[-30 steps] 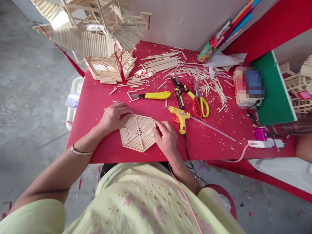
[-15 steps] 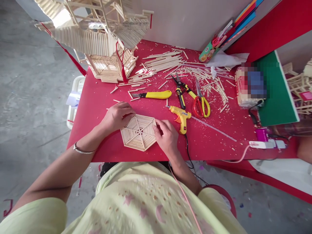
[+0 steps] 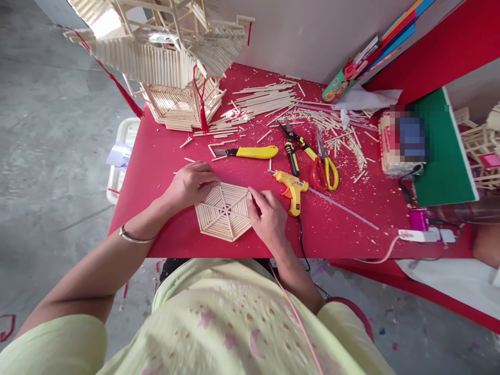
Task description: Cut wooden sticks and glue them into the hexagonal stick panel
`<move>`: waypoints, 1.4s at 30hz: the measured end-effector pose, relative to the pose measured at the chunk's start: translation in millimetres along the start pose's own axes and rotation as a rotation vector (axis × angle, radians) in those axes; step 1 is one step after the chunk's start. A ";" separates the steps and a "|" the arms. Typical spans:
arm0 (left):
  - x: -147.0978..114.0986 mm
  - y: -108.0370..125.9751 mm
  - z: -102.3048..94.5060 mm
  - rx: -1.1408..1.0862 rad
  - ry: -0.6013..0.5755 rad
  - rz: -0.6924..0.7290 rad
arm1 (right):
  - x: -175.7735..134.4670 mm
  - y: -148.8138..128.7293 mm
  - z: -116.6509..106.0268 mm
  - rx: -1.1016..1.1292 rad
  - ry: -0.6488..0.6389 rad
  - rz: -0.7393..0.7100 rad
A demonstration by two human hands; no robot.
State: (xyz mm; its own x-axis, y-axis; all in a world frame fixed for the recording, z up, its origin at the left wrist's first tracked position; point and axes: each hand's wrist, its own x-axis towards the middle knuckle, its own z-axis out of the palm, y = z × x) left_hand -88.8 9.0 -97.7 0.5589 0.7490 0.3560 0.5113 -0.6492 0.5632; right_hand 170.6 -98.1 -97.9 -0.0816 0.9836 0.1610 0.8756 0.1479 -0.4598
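Observation:
A hexagonal panel of thin wooden sticks (image 3: 225, 211), with spokes meeting at its centre, lies on the red tabletop (image 3: 336, 229) before me. My left hand (image 3: 190, 186) holds its upper left edge, fingers bent and closed, the fingertips partly hidden. At the right corner, my right hand (image 3: 269, 216) pinches the edge between thumb and fingers. Just right of that hand rests a yellow hot glue gun (image 3: 292, 186), a clear glue stick (image 3: 344, 208) trailing from its rear. Beyond the panel lies a yellow utility knife (image 3: 255, 152).
Black-and-yellow cutters (image 3: 291, 156) and red-and-yellow scissors (image 3: 331, 174) lie behind the glue gun. Loose sticks (image 3: 265, 99) and chips cover the back. A stick-built pavilion model (image 3: 172, 104) with red tassels stands back left. A power strip (image 3: 417, 236) sits at right.
The whole view has shifted slightly. Both hands keep their places on the hexagonal panel, and the tools lie as before.

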 end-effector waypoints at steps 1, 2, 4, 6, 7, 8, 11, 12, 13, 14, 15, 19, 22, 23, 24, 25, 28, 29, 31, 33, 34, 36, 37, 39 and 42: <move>-0.1 -0.4 0.3 -0.002 -0.002 -0.002 | -0.1 0.0 0.4 -0.001 0.003 0.000; -0.3 -1.0 0.5 -0.004 -0.004 -0.002 | -0.1 0.1 0.8 -0.001 0.005 0.000; -0.7 -2.7 0.7 -0.011 -0.008 -0.002 | -0.2 0.0 1.3 -0.003 0.009 -0.001; -1.1 -4.9 0.2 -0.027 -0.011 0.004 | -0.2 0.0 1.7 -0.001 0.015 -0.005; -1.3 -6.1 -0.5 -0.037 -0.010 0.012 | -0.3 0.0 2.0 0.000 0.020 -0.007; -1.5 -7.2 -1.3 -0.047 -0.004 0.023 | -0.3 0.2 2.3 0.001 0.026 -0.009; -1.9 -9.4 -3.8 -0.060 0.019 0.071 | -0.5 1.2 4.0 0.009 0.049 -0.021; -2.0 -9.6 -4.5 -0.057 0.022 0.086 | -0.6 1.8 4.7 0.013 0.060 -0.027; -1.9 -9.5 -5.1 -0.050 0.021 0.098 | -0.7 2.3 5.4 0.017 0.072 -0.034; -1.8 -9.1 -5.5 -0.039 0.017 0.108 | -0.8 2.7 6.1 0.021 0.084 -0.040; -1.5 -8.5 -5.8 -0.023 0.010 0.113 | -0.9 3.1 6.8 0.023 0.093 -0.046; 0.0 -4.9 -6.6 0.047 -0.012 0.097 | -1.1 3.4 8.5 0.020 0.108 -0.055; 0.4 -3.3 -6.9 0.073 -0.020 0.073 | -1.1 3.2 8.6 0.016 0.109 -0.054; 0.2 -3.2 -6.9 0.077 -0.022 0.067 | -1.2 3.2 8.6 0.015 0.110 -0.055; -0.1 -3.3 -6.8 0.078 -0.023 0.062 | -1.3 3.3 8.5 0.015 0.111 -0.056; -0.4 -3.4 -6.7 0.078 -0.024 0.058 | -1.4 3.4 8.4 0.013 0.112 -0.058; -1.5 -4.2 -5.9 0.070 -0.021 0.046 | -1.6 3.6 8.5 0.014 0.119 -0.064; -1.7 -4.5 -5.5 0.068 -0.020 0.044 | -1.5 3.5 8.6 0.015 0.120 -0.065; -2.0 -4.8 -4.9 0.070 -0.018 0.044 | -1.2 3.3 8.7 0.016 0.119 -0.065; -2.0 -5.0 -4.4 0.078 -0.015 0.047 | -0.8 3.0 8.6 0.015 0.117 -0.064; -2.0 -5.0 -4.2 0.082 -0.014 0.047 | -0.5 2.9 8.6 0.014 0.116 -0.063; -1.8 -5.0 -4.1 0.089 -0.016 0.044 | -0.2 2.8 8.4 0.012 0.114 -0.060; -1.8 -5.0 -4.2 0.089 -0.019 0.042 | -0.2 2.8 8.3 0.011 0.112 -0.059; -1.6 -5.1 -4.4 0.085 -0.027 0.039 | -0.4 2.9 8.3 0.008 0.109 -0.058; -1.6 -5.3 -4.5 0.083 -0.030 0.036 | -1.1 3.0 8.6 0.010 0.116 -0.061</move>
State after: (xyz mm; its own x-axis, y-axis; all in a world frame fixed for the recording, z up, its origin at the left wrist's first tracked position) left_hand -95.3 11.9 -97.8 0.5969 0.7212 0.3515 0.5417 -0.6855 0.4865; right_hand 169.2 -97.8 -107.0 -0.0788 0.9542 0.2886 0.8660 0.2089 -0.4543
